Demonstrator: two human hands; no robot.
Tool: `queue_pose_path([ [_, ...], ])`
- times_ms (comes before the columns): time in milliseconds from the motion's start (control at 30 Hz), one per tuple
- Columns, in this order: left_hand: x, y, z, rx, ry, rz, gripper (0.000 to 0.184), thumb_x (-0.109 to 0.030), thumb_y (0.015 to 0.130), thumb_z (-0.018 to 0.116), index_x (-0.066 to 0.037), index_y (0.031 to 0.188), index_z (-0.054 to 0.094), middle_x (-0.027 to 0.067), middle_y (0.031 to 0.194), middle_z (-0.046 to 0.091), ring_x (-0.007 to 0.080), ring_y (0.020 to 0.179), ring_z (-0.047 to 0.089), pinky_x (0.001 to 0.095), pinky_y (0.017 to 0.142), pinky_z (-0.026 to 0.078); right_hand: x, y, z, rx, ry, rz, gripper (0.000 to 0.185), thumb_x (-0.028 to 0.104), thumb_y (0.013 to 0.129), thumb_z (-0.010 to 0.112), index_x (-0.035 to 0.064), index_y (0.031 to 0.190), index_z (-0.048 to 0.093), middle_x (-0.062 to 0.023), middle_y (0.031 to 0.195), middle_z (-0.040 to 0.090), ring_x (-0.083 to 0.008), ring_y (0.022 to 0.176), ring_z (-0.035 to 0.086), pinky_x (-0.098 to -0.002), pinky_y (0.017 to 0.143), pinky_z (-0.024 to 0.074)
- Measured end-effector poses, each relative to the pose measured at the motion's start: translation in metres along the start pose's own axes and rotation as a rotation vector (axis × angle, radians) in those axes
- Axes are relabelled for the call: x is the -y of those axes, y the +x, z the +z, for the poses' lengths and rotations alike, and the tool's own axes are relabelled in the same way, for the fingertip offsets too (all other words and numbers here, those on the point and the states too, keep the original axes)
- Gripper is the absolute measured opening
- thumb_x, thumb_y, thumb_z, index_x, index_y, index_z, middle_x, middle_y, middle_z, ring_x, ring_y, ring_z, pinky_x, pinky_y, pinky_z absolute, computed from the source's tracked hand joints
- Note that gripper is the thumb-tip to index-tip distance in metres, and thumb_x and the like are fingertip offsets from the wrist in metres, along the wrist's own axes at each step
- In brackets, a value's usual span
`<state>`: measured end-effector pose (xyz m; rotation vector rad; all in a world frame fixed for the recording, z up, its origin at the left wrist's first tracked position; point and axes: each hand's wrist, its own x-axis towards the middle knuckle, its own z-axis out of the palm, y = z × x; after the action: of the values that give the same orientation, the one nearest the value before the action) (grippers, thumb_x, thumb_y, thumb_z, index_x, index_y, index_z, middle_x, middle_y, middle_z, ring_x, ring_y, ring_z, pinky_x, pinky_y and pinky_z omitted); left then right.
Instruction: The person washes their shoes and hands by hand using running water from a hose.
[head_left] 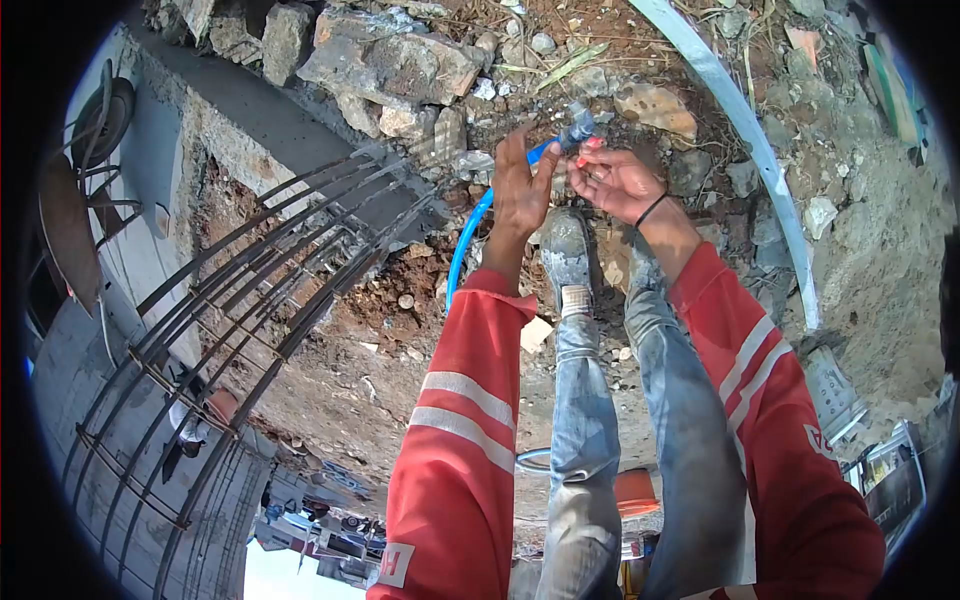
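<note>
My left hand [522,190] is wrapped round the upper end of a blue pipe [467,240], which curves down past my left forearm. A grey valve fitting [577,124] sits at that end of the pipe, just above my fingers. On the fitting's side is a small red handle [591,147]. My right hand [622,187] faces palm up beside it, its thumb and fingertips closed on the red handle. How the pipe joins the fitting is partly hidden by my left hand.
A rebar cage [240,300] slants across the left, near a concrete ledge [250,110]. Broken stones [390,60] lie ahead. A pale curved pipe [745,130] runs down the right. My shoes [566,250] stand on rubble. A wheelbarrow [75,215] and an orange bucket [635,492] are farther off.
</note>
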<state>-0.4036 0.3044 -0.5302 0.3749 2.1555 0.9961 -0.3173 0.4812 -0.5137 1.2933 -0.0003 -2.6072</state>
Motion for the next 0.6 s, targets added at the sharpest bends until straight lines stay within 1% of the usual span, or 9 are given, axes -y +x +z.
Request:
queue_pose_path([
  [67, -0.02, 0.002, 0.004, 0.059, -0.024, 0.04, 0.043, -0.038, 0.095, 0.052, -0.003, 0.12, 0.051, 0.0223, 0.11, 0.056, 0.0397, 0.104, 0.053, 0.0454, 0.09, 0.042, -0.006, -0.06, 0.035, -0.037, -0.068, -0.079, 0.006, 0.005, 0.087, 0.062, 0.0059, 0.092, 0.06, -0.0078, 0.089, 0.063, -0.0223, 0.089, 0.062, -0.0356, 0.086, 0.0527],
  [133, -0.054, -0.022, 0.002, 0.081, -0.085, 0.398, 0.037, -0.038, 0.097, 0.048, -0.004, 0.108, 0.056, 0.0211, 0.095, 0.058, 0.0407, 0.091, 0.056, 0.0453, 0.08, 0.044, -0.008, -0.1, 0.055, -0.046, -0.145, -0.117, 0.005, 0.008, 0.088, 0.062, 0.0057, 0.092, 0.06, -0.007, 0.088, 0.063, -0.0208, 0.087, 0.063, -0.0341, 0.085, 0.0532],
  [167, -0.064, -0.032, 0.006, 0.082, -0.085, 0.404, 0.037, -0.038, 0.097, 0.048, -0.004, 0.108, 0.056, 0.0211, 0.095, 0.058, 0.0407, 0.091, 0.056, 0.0453, 0.08, 0.044, -0.008, -0.113, 0.06, -0.099, -0.151, -0.115, 0.006, 0.012, 0.089, 0.062, 0.0062, 0.09, 0.061, -0.0057, 0.084, 0.063, -0.018, 0.082, 0.063, -0.0312, 0.078, 0.0533],
  [200, -0.075, -0.041, 0.013, 0.124, -0.132, 0.312, 0.036, -0.039, 0.097, 0.047, -0.004, 0.101, 0.056, 0.0211, 0.089, 0.057, 0.0412, 0.085, 0.056, 0.0454, 0.075, 0.044, -0.006, -0.123, 0.064, -0.153, -0.157, -0.116, 0.01, 0.017, 0.09, 0.062, 0.0066, 0.089, 0.062, -0.0044, 0.08, 0.064, -0.0152, 0.077, 0.063, -0.0283, 0.072, 0.0534],
  [233, -0.086, -0.05, 0.02, 0.171, -0.179, 0.218, 0.037, -0.039, 0.098, 0.046, -0.004, 0.094, 0.056, 0.021, 0.082, 0.056, 0.0417, 0.078, 0.056, 0.0456, 0.069, 0.044, -0.005, -0.132, 0.066, -0.156, -0.156, -0.127, 0.01, 0.017, 0.09, 0.062, 0.0066, 0.089, 0.062, -0.0044, 0.08, 0.064, -0.0152, 0.077, 0.063, -0.0283, 0.072, 0.0534],
  [300, -0.106, -0.068, 0.028, 0.127, -0.163, 0.218, 0.038, -0.041, 0.098, 0.046, -0.004, 0.092, 0.056, 0.0211, 0.08, 0.056, 0.0419, 0.076, 0.056, 0.0458, 0.068, 0.043, -0.007, -0.144, 0.067, -0.156, -0.164, -0.163, 0.02, 0.027, 0.09, 0.065, 0.0097, 0.08, 0.061, -0.0018, 0.072, 0.062, -0.0106, 0.067, 0.06, -0.0233, 0.059, 0.0481],
  [333, -0.116, -0.077, 0.03, 0.074, -0.144, 0.21, 0.039, -0.042, 0.098, 0.045, -0.004, 0.089, 0.055, 0.0212, 0.077, 0.056, 0.0422, 0.075, 0.056, 0.046, 0.066, 0.043, -0.009, -0.146, 0.071, -0.266, -0.134, -0.12, 0.03, 0.036, 0.087, 0.067, 0.0145, 0.07, 0.056, 0.0014, 0.065, 0.058, -0.0087, 0.055, 0.054, -0.022, 0.048, 0.0407],
  [467, -0.147, -0.104, 0.037, -0.09, -0.047, 0.117, 0.047, -0.046, 0.097, 0.043, -0.003, 0.08, 0.054, 0.0229, 0.067, 0.056, 0.0438, 0.066, 0.056, 0.0482, 0.058, 0.042, -0.02, -0.176, 0.101, -0.506, -0.013, -0.108, 0.037, 0.042, 0.086, 0.067, 0.0171, 0.068, 0.048, 0.0051, 0.058, 0.049, -0.0066, 0.044, 0.044, -0.0209, 0.037, 0.0315],
  [600, -0.162, -0.126, 0.033, -0.084, 0.152, 0.036, 0.047, -0.044, 0.098, 0.042, -0.003, 0.08, 0.057, 0.0247, 0.065, 0.058, 0.0438, 0.062, 0.059, 0.0502, 0.055, 0.044, -0.032, -0.176, 0.066, -0.44, -0.196, -0.17, 0.031, 0.04, 0.087, 0.067, 0.0153, 0.08, 0.049, 0.0044, 0.061, 0.052, -0.0034, 0.047, 0.046, -0.0187, 0.038, 0.0302],
])
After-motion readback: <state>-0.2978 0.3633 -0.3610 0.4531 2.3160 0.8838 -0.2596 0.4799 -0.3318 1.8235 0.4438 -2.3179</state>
